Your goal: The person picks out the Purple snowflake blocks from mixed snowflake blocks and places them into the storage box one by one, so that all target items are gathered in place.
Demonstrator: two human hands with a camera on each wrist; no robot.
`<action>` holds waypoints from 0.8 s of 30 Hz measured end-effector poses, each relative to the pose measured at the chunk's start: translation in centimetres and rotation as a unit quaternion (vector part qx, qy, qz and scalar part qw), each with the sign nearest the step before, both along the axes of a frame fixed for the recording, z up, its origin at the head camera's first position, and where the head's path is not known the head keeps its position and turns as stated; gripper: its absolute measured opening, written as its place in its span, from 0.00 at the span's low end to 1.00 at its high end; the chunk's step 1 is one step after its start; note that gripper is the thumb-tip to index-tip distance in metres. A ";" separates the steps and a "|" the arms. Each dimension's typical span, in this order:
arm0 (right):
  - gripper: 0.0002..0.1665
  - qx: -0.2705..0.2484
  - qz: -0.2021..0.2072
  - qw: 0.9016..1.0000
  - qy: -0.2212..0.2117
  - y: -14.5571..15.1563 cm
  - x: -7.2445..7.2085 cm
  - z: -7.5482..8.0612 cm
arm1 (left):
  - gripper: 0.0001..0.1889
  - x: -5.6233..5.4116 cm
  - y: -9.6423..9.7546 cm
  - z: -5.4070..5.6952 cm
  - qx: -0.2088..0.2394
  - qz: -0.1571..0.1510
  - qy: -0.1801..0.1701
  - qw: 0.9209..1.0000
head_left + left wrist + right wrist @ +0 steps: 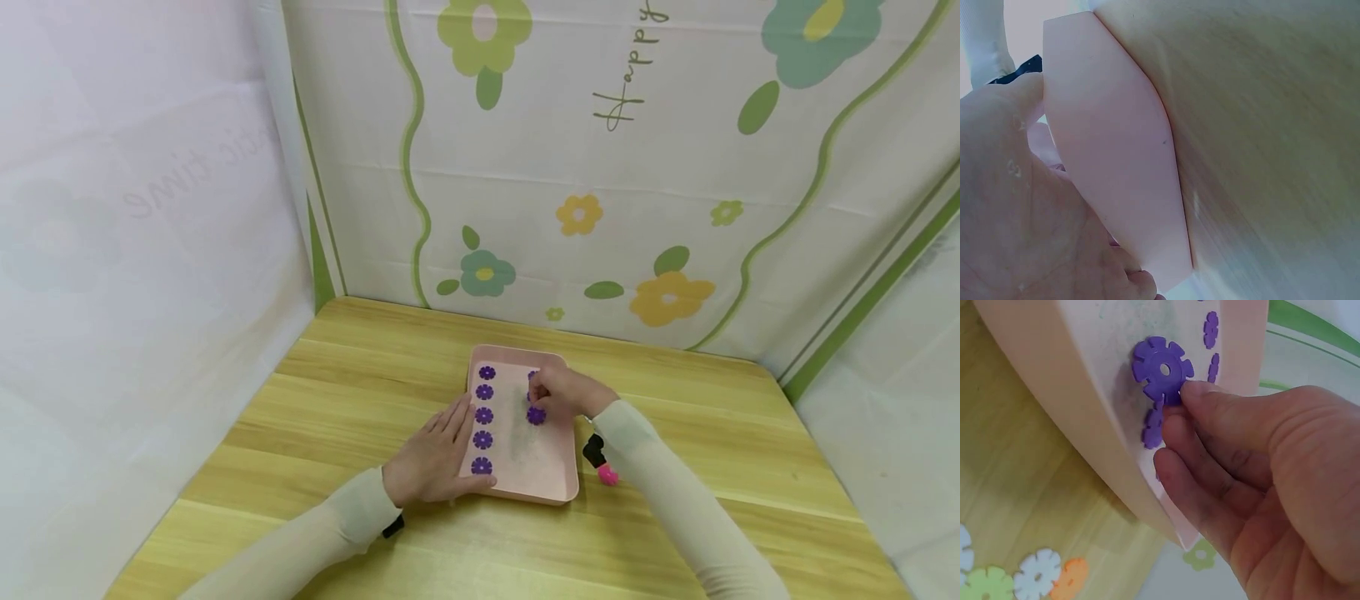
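Note:
A pink tray (528,492) stands on the wooden table. Down its left side runs a column of several purple flower-shaped notched discs (483,415). My left hand (431,462) rests along the tray's left rim with fingers straight and thumb at the near corner; in the left wrist view the palm is beside the pink outer wall (1116,144). Over the right side, my right hand (566,392) pinches a purple disc (1163,369) between thumb and fingers. In the right wrist view another purple disc (1152,427) lies beyond it, partly covered by the fingers.
White (1038,573), orange (1071,579) and green (986,584) notched discs lie on the table outside the tray. A black device with a pink end (600,461) shows beside the right sleeve. Flower-printed fabric (540,167) stands behind the table.

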State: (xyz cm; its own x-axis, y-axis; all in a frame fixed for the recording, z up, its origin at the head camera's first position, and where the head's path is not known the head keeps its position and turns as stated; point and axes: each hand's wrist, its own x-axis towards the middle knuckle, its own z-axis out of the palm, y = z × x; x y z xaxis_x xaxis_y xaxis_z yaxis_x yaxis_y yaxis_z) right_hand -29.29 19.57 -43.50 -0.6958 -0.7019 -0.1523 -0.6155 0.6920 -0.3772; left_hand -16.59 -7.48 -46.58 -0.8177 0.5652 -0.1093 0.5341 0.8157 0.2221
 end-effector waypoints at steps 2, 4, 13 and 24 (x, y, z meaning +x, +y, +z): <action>0.07 0.006 -0.019 1.000 -0.020 0.0 0.1 -0.2 | 0.59 0.1 0.0 0.1 0.002 -0.002 0.000 1.000; 0.07 0.013 -0.032 0.999 -0.033 -0.1 0.1 -0.4 | 0.58 0.1 0.0 0.0 -0.002 -0.003 -0.001 1.000; 0.05 0.020 -0.029 0.999 -0.011 0.3 0.2 0.5 | 0.58 0.1 0.0 0.1 0.002 -0.003 0.003 1.000; 0.05 0.030 -0.043 0.999 0.012 3.5 2.2 3.7 | 0.59 -0.1 0.0 -0.3 0.005 -0.002 0.007 1.000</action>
